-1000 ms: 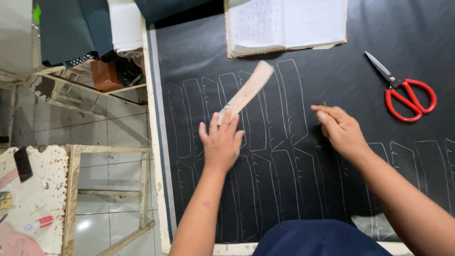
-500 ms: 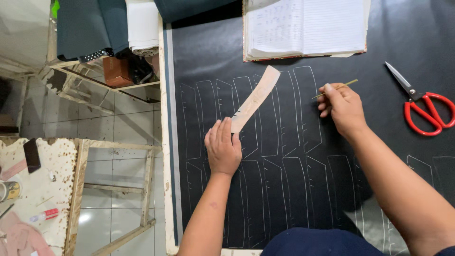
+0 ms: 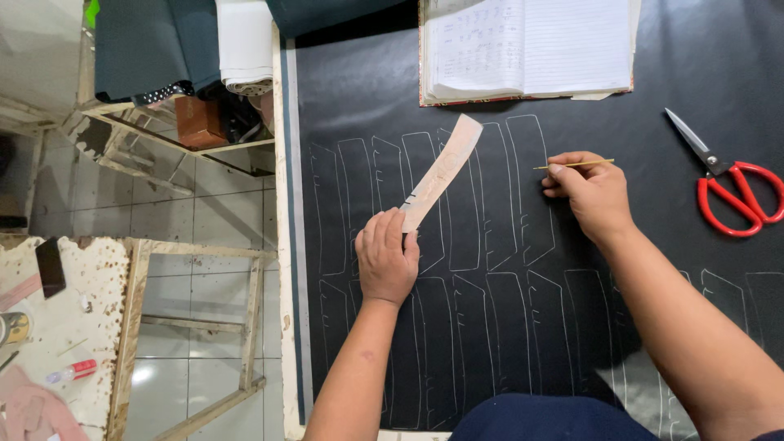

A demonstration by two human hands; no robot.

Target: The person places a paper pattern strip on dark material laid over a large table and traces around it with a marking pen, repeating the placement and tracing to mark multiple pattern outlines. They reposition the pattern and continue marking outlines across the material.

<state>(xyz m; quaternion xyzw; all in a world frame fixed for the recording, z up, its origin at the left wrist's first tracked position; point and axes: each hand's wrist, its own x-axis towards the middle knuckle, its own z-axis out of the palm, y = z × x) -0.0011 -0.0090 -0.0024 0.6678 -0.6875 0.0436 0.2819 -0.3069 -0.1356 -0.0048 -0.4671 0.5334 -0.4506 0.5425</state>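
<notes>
A bench (image 3: 287,122) with a pale edge strip is covered almost wholly by a black sheet (image 3: 670,73), which is marked with two rows of long, narrow outlines drawn in a light line. The upper row runs from near the left edge toward the middle; the lower row reaches on toward the right edge.

The left hand (image 3: 387,260) is laid palm down on the sheet, not far from the left edge, with the fingers bent and pressed on the lower end of a tan paper pattern strip (image 3: 442,173). The strip is seen lying flat and slanted across the upper row of outlines, its upper end pointing to the far edge. The right hand (image 3: 590,196) is closed around a thin yellow marking stick (image 3: 575,165), pinched between thumb and fingers; the stick is held nearly level, just above the sheet, beside the last outline of the upper row.

At the far edge an open lined notebook (image 3: 527,49) is set, with writing on its left page. Near the right edge a pair of scissors (image 3: 723,184) with red handles is laid, well apart from both hands.

Beyond the left edge a pale tiled floor (image 3: 196,245) is seen. A wooden frame (image 3: 188,327) stands there, and beside it a worn white table (image 3: 49,343) with small items on it. At the far left corner folded dark and white cloth (image 3: 175,45) is stacked on a low shelf.
</notes>
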